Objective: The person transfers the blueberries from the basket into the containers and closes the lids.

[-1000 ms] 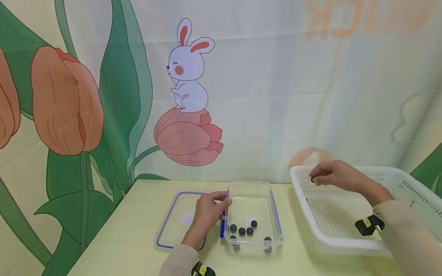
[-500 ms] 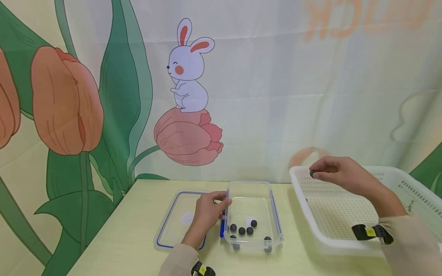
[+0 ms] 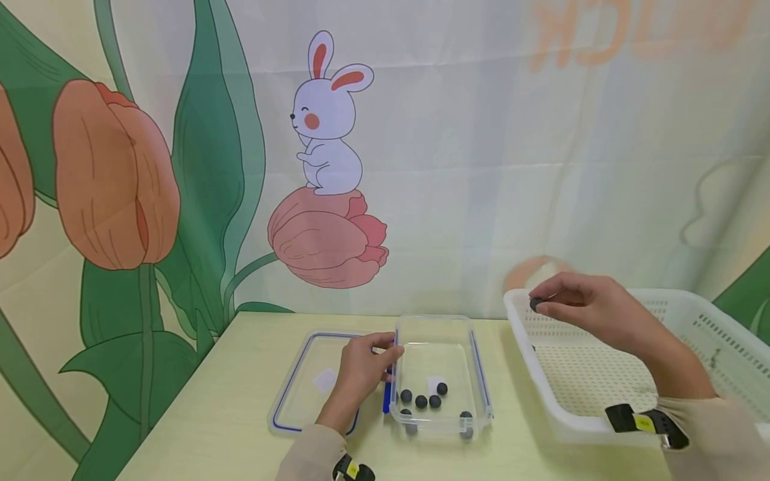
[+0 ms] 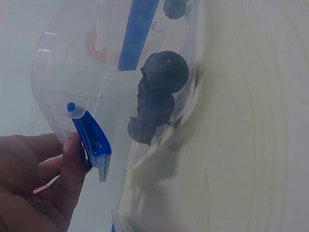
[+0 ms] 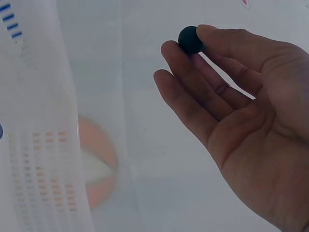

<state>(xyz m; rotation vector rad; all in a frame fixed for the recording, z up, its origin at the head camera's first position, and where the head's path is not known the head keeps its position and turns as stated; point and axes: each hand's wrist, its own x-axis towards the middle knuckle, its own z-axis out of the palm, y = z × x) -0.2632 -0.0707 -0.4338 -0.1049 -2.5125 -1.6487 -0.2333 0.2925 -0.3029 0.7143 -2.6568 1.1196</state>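
A clear plastic food box (image 3: pixel 436 364) with blue latches stands lidless on the table; several small dark balls (image 3: pixel 421 401) lie toward its near end. My left hand (image 3: pixel 363 371) grips the box's left wall by the rim. In the left wrist view, the thumb and fingers of that hand (image 4: pixel 46 179) pinch the edge next to a blue latch (image 4: pixel 91 137). Above the left rim of a white basket (image 3: pixel 541 384), my right hand (image 3: pixel 592 310) pinches one small dark ball (image 3: pixel 535 304). The right wrist view shows this ball (image 5: pixel 191 39) between thumb and fingertips.
The clear lid (image 3: pixel 307 394) with a blue seal lies flat left of the box, partly behind my left forearm. A small dark spot (image 3: pixel 533 348) shows at the basket's left wall. A printed curtain (image 3: pixel 451 167) hangs behind the table (image 3: pixel 204 407).
My right hand has risen a little from inside the basket and shifted slightly left with the ball. The left hand and box have stayed in place.
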